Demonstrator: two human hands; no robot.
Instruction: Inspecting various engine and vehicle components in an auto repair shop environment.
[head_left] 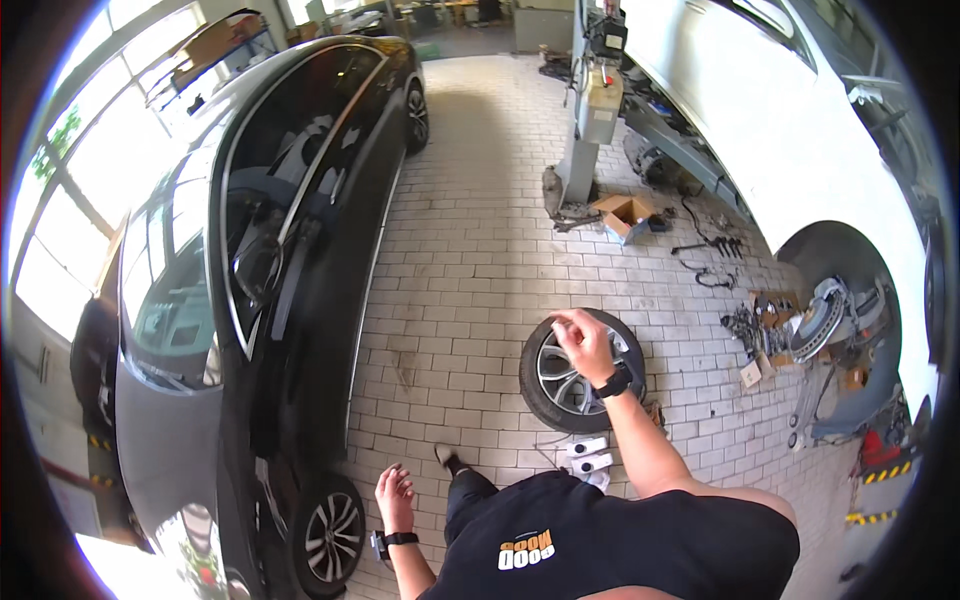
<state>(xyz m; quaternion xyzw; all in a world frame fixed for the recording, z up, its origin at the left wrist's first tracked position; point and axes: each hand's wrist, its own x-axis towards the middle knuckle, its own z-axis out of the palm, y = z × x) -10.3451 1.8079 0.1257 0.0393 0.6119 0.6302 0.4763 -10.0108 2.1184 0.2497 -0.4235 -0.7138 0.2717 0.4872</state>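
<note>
My right hand (586,346) is raised in front of me, and in the picture it overlaps a loose wheel with a tyre (534,384) lying flat on the floor. Its fingers are loosely bent, with nothing visible in them; I cannot tell any contact with the wheel. Low on the left, my left hand (396,492) hangs with its fingers slightly apart and nothing in it. It is nearest to the front wheel (333,535) of a dark car (310,290), apart from it. Both wrists wear black bands.
A white car (700,90) is at the right, its brake disc (821,322) exposed. Parts lie below it. By a grey lift post (590,130) sits an open cardboard box (627,213). White containers (588,447) stand beside the loose wheel. Tiled floor (450,260) runs between the cars.
</note>
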